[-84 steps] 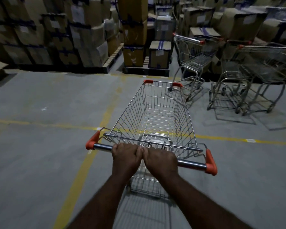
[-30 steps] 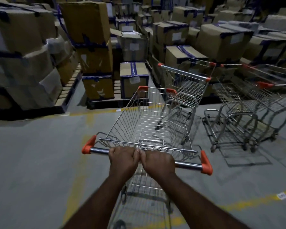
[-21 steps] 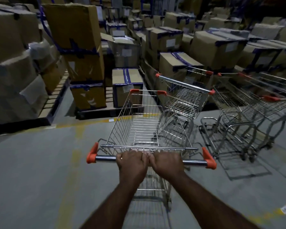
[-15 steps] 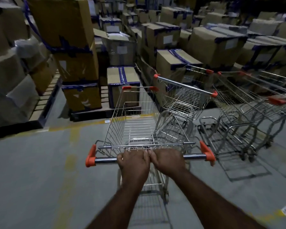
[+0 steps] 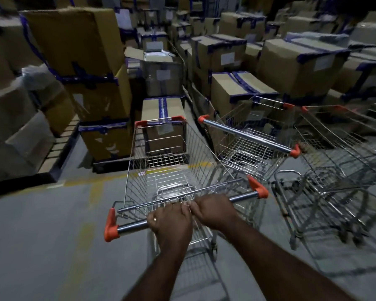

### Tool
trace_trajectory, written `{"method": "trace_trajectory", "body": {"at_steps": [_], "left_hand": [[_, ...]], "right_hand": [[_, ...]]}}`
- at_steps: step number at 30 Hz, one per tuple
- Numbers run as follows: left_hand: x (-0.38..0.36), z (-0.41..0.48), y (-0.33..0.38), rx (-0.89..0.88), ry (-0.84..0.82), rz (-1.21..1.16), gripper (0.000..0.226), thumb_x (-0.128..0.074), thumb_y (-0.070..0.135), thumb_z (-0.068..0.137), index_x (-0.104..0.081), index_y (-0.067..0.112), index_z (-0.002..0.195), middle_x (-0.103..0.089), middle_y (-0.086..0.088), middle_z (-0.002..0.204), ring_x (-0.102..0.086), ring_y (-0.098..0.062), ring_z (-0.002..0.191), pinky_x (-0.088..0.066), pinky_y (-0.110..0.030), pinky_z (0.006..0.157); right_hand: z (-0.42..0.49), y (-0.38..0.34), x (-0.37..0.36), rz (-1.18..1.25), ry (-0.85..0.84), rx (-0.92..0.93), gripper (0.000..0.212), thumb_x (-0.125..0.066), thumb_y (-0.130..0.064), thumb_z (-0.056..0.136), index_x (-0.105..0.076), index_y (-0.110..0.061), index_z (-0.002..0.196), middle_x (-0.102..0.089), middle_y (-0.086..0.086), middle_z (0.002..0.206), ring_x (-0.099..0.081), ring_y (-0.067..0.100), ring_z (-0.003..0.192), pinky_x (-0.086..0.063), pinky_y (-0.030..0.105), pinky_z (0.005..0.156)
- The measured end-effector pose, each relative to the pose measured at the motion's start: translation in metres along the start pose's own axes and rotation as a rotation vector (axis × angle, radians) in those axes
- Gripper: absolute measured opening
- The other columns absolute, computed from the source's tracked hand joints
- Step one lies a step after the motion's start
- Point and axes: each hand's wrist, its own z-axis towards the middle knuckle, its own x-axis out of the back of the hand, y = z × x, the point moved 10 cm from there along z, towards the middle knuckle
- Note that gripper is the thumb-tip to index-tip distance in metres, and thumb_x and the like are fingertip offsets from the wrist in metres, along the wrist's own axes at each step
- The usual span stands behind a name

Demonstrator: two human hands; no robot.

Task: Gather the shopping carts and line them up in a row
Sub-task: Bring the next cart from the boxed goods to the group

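A steel wire shopping cart [image 5: 161, 161] with orange corner caps stands right in front of me, its empty basket pointing at the boxes. My left hand [image 5: 172, 220] and my right hand [image 5: 213, 208] sit side by side, both shut on its chrome handle bar [image 5: 243, 196]. Just to its right stands a second cart [image 5: 248, 148], its handle turned toward me at a slant. Further right are more carts [image 5: 343, 153] close together, blurred. The front of my cart is level with the second cart's basket, a narrow gap between them.
Stacks of taped cardboard boxes [image 5: 232, 90] on pallets [image 5: 57, 148] fill the whole back, close ahead of my cart. A small box [image 5: 163, 109] sits directly beyond the cart's nose. Grey concrete floor [image 5: 41, 246] with faded yellow lines spreads on the left.
I have pushed the cart forward across the floor, up beside the parked carts and close to the boxes. Its handle now tilts, the right end further away. Both hands have kept their grip.
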Motion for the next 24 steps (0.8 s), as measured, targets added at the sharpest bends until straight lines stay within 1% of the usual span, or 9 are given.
{"method": "trace_trajectory", "body": {"at_steps": [3, 7, 8, 11, 15, 18, 21, 22, 24], "left_hand": [[-0.014, 0.022, 0.027, 0.049, -0.083, 0.044, 0.052, -0.026, 0.045, 0.096, -0.073, 0.024, 0.090, -0.072, 0.004, 0.091, -0.060, -0.024, 0.095, -0.026, -0.043, 0.088], [-0.034, 0.049, 0.063, 0.093, -0.159, 0.030, 0.072, -0.004, 0.050, 0.092, -0.070, 0.025, 0.101, -0.070, 0.005, 0.103, -0.056, -0.022, 0.108, -0.025, -0.044, 0.095], [-0.038, 0.054, 0.072, 0.087, -0.173, 0.023, 0.070, -0.005, 0.051, 0.094, -0.070, 0.025, 0.103, -0.069, 0.004, 0.106, -0.056, -0.023, 0.109, -0.024, -0.044, 0.095], [-0.052, 0.064, 0.100, 0.060, -0.257, -0.058, 0.043, -0.029, 0.048, 0.103, -0.066, 0.025, 0.108, -0.066, 0.003, 0.112, -0.054, -0.024, 0.114, -0.021, -0.044, 0.092], [-0.062, 0.069, 0.131, 0.069, -0.304, -0.145, 0.030, -0.038, 0.042, 0.103, -0.062, 0.028, 0.113, -0.063, 0.002, 0.116, -0.049, -0.023, 0.117, -0.023, -0.045, 0.095], [-0.067, 0.070, 0.145, 0.079, -0.326, -0.090, 0.029, -0.037, 0.041, 0.103, -0.060, 0.029, 0.116, -0.061, 0.001, 0.121, -0.048, -0.023, 0.120, -0.027, -0.047, 0.099], [-0.071, 0.072, 0.150, 0.079, -0.360, -0.042, 0.030, -0.037, 0.042, 0.103, -0.058, 0.029, 0.119, -0.060, 0.001, 0.123, -0.049, -0.022, 0.120, -0.029, -0.048, 0.101], [-0.070, 0.074, 0.152, 0.077, -0.375, -0.054, 0.029, -0.038, 0.041, 0.102, -0.058, 0.029, 0.119, -0.061, 0.001, 0.123, -0.049, -0.022, 0.121, -0.029, -0.048, 0.100], [-0.074, 0.079, 0.156, 0.039, -0.425, -0.069, 0.029, -0.039, 0.039, 0.100, -0.059, 0.028, 0.119, -0.063, 0.001, 0.123, -0.052, -0.023, 0.121, -0.031, -0.047, 0.102]], "right_hand": [[0.023, 0.035, -0.007, 0.009, -0.082, 0.026, 0.052, -0.025, -0.050, 0.105, -0.068, -0.021, 0.111, -0.073, 0.006, 0.105, -0.067, 0.026, 0.099, -0.044, 0.036, 0.082], [0.047, 0.084, -0.010, 0.033, -0.145, 0.046, 0.051, -0.024, -0.049, 0.103, -0.067, -0.021, 0.098, -0.073, 0.004, 0.097, -0.066, 0.024, 0.094, -0.044, 0.037, 0.087], [0.051, 0.094, -0.009, 0.031, -0.145, 0.047, 0.054, -0.021, -0.050, 0.101, -0.066, -0.021, 0.096, -0.073, 0.004, 0.096, -0.066, 0.024, 0.093, -0.042, 0.038, 0.091], [0.059, 0.128, -0.009, 0.052, -0.173, 0.003, 0.053, -0.023, -0.049, 0.103, -0.067, -0.021, 0.095, -0.071, 0.004, 0.089, -0.063, 0.023, 0.087, -0.040, 0.043, 0.098], [0.062, 0.163, -0.008, 0.040, -0.162, -0.058, 0.050, -0.024, -0.045, 0.105, -0.064, -0.020, 0.088, -0.065, 0.004, 0.082, -0.058, 0.019, 0.082, -0.028, 0.054, 0.113], [0.057, 0.179, -0.011, 0.029, -0.175, -0.125, 0.063, -0.014, -0.053, 0.101, -0.068, -0.020, 0.104, -0.068, 0.005, 0.104, -0.057, 0.022, 0.109, -0.018, 0.054, 0.118], [0.055, 0.183, -0.010, 0.034, -0.199, -0.167, 0.090, 0.007, -0.062, 0.086, -0.065, -0.022, 0.122, -0.061, 0.008, 0.130, -0.039, 0.027, 0.137, -0.010, 0.050, 0.121], [0.054, 0.183, -0.010, 0.044, -0.212, -0.183, 0.091, 0.008, -0.062, 0.086, -0.063, -0.023, 0.127, -0.057, 0.009, 0.138, -0.032, 0.028, 0.143, -0.007, 0.050, 0.121], [0.055, 0.184, -0.010, 0.067, -0.243, -0.231, 0.077, -0.003, -0.059, 0.096, -0.058, -0.022, 0.135, -0.046, 0.010, 0.151, -0.020, 0.028, 0.151, -0.002, 0.050, 0.121]]}}
